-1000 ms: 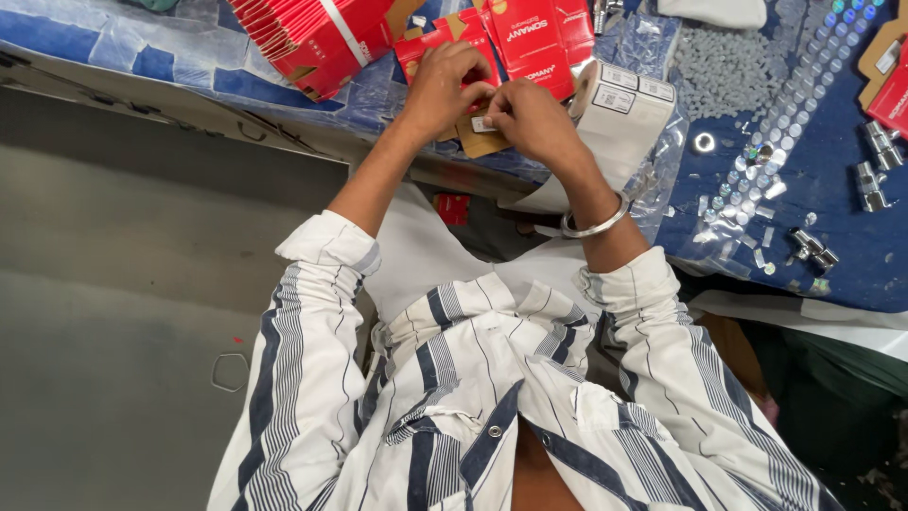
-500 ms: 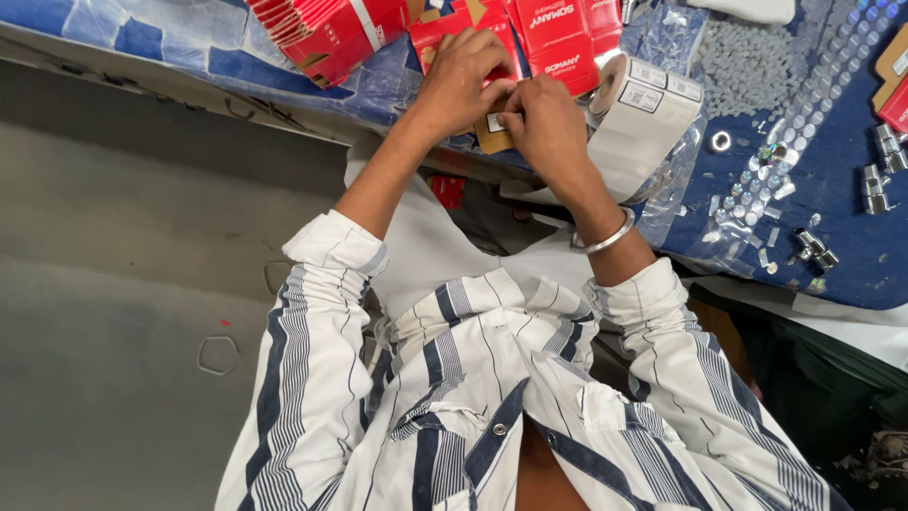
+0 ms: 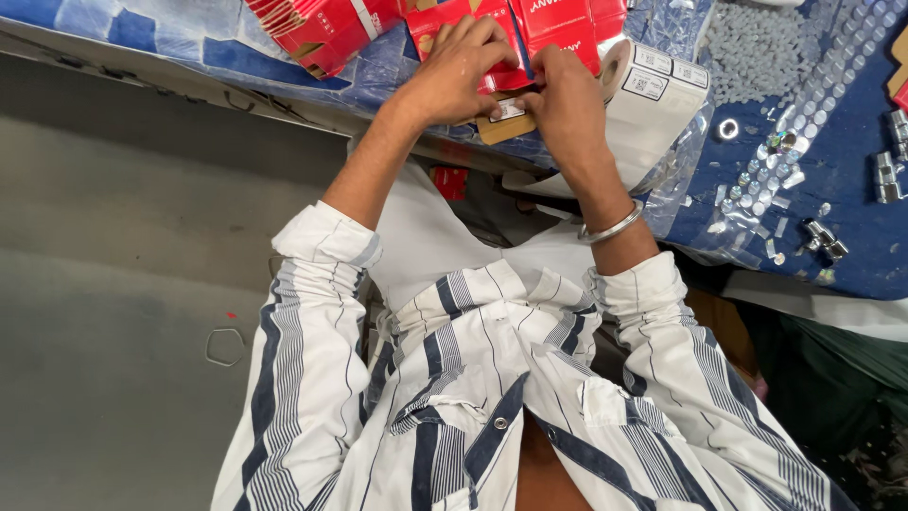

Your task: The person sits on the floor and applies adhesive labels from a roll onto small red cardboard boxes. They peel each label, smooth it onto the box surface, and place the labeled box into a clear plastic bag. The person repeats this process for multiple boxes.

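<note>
Head view: both hands work at the near edge of the desk [image 3: 832, 180], which is covered in blue sheeting. The left hand [image 3: 454, 71] and the right hand [image 3: 567, 104] are closed together on a small red carton [image 3: 511, 76] with a brown inner flap and a white label, pinching it between the fingertips just above the desk edge. The step in hand appears to be folding or closing this carton; the next move likely calls for pressing the flap home while the other hand steadies the body, with care not to crease the card. A stack of flat red cartons [image 3: 322, 33] lies just left of the hands, a roll of white labels [image 3: 653, 95] touches the right hand's far side, and small metal fittings [image 3: 823, 237] lie well apart to the right. Compared with the earlier frame, the hands have shifted slightly and drawn closer over the carton; the label roll and fittings are unchanged.
</note>
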